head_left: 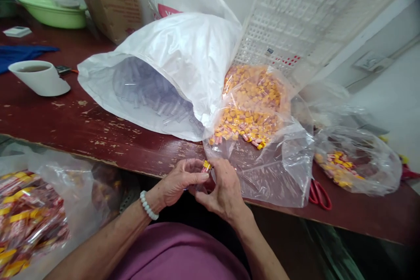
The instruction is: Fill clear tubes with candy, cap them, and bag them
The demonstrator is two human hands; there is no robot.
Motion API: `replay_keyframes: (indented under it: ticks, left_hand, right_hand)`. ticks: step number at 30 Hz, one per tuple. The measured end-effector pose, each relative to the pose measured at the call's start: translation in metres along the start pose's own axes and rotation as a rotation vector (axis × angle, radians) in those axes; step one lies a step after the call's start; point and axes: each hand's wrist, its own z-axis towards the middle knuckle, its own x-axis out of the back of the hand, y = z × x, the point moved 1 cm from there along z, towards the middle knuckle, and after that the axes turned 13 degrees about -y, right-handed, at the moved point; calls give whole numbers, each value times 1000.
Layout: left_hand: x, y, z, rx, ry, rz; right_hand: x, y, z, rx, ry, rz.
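Observation:
Just past the table's front edge, my left hand (pixel 179 181) and my right hand (pixel 226 190) meet around a small piece with a yellow cap (pixel 206 166). My left thumb and fingers pinch it, while the curled fingers of my right hand press against its other side. Fingers cover most of its lower part. Behind my hands, a clear plastic bag (pixel 278 175) lies open with many yellow-and-red-striped pieces (pixel 252 118) spilling toward its mouth. To its left, a white sack (pixel 183 43) gapes open, showing clear plastic tubes (pixel 160 103) inside.
Red scissors (pixel 320 194) lie near a smaller clear bag (pixel 380 170) at right. A white cup (pixel 41 81), green basin (pixel 54 13) and cardboard box (pixel 111 2) stand left. A white crate (pixel 305 13) leans behind. Below left, a bag (pixel 77 183) holds larger yellow-capped items.

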Motion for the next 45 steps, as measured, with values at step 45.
replay_keyframes:
  ticks: [45]
  left_hand:
    - [-12, -6, 2, -45, 42, 168]
  right_hand:
    - [2, 7, 1, 154, 13, 39]
